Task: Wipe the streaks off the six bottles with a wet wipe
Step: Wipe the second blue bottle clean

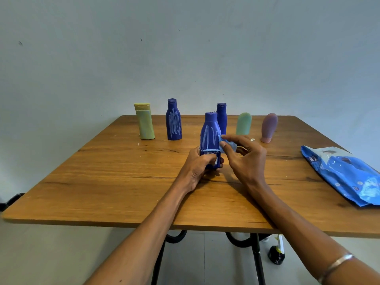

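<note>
Mid-table, the left hand (pixel 200 167) grips the upright streaked bottle (pixel 210 138) by its base, while the right hand (pixel 244 159) pinches the wet wipe (pixel 227 144) against its right flank.

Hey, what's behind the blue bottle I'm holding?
Behind the held bottle stands another blue bottle; only its cap and right side show. Its front is covered, so any streaks there can't be seen.

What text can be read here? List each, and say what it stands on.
"mee", seen upside down: on the blue wipes pack.
Label print low on the held bottle, above the left hand: too small to read.
Other bottles: no print visible, only scribbles.
</note>
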Motion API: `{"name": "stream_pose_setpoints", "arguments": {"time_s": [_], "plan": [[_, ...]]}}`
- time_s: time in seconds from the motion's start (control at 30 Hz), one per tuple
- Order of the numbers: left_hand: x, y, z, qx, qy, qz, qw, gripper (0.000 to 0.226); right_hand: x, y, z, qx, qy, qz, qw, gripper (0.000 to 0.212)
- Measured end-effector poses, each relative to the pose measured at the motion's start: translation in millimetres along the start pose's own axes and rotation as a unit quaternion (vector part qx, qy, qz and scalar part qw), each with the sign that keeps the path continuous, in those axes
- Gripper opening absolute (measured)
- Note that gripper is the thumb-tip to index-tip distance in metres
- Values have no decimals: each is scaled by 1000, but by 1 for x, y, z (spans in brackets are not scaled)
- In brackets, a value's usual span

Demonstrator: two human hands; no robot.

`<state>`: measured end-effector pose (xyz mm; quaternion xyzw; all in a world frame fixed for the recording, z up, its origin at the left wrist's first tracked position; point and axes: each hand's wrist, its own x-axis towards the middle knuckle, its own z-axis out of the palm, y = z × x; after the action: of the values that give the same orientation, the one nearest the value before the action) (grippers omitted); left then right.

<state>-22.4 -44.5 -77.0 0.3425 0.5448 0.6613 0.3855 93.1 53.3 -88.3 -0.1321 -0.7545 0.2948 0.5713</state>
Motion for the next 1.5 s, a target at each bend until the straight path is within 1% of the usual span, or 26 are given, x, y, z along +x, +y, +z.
{"name": "stream_pose_setpoints", "arguments": {"time_s": [0.13,0.2,0.33,0.43,0.5,0.6,0.73,0.83,0.9,0.97,1.03,1.1,1.17,1.2,1.23,1.33,1.5], "plan": [[0,1,-1,-17,9,3,1000,28,-2,4,-1,-9,-72,18,997,22],[1,0,-1,-16,8,9,1000,26,0,4,-2,-25,-77,18,997,21],[2,-2,-2,-7,-8,9,1000,22,22,-7,-3,-30,-60,6,998,19],[4,-4,-2,5,-14,7,1000,22,46,-14,-2,-27,-48,32,998,24],[4,-4,-3,-5,-13,7,1000,22,50,-14,-1,-28,-63,50,996,25],[5,-5,-6,-29,-9,14,999,23,37,-11,-1,-25,-95,65,993,22],[8,-7,-6,-37,-4,12,999,30,21,-4,-9,-39,-134,65,988,18],[8,-8,-4,-13,-10,20,1000,24,28,-8,-11,-42,-122,46,991,17],[7,-9,-3,10,-13,26,1000,20,41,-16,-8,-52,-97,12,994,19],[8,-10,-2,33,-11,29,999,23,56,-24,-3,-76,-72,-13,994,22],[8,-11,-3,35,-5,28,999,29,63,-29,2,-113,-72,-35,990,27],[9,-11,-4,22,-2,30,999,29,56,-29,6,-170,-113,-68,977,38],[8,-11,-6,6,-1,37,999,24,40,-26,6,-214,-178,-107,954,50],[9,-12,-7,2,3,41,999,21,32,-23,5,-228,-204,-126,944,52],[9,-13,-7,2,6,44,999,22,26,-19,2,-241,-217,-141,935,53],[11,-16,-6,5,9,51,999,29,17,-10,-5,-272,-215,-163,924,52],[10,-15,-5,24,8,43,999,29,49,-21,-5,-270,-191,-148,932,34]]}}
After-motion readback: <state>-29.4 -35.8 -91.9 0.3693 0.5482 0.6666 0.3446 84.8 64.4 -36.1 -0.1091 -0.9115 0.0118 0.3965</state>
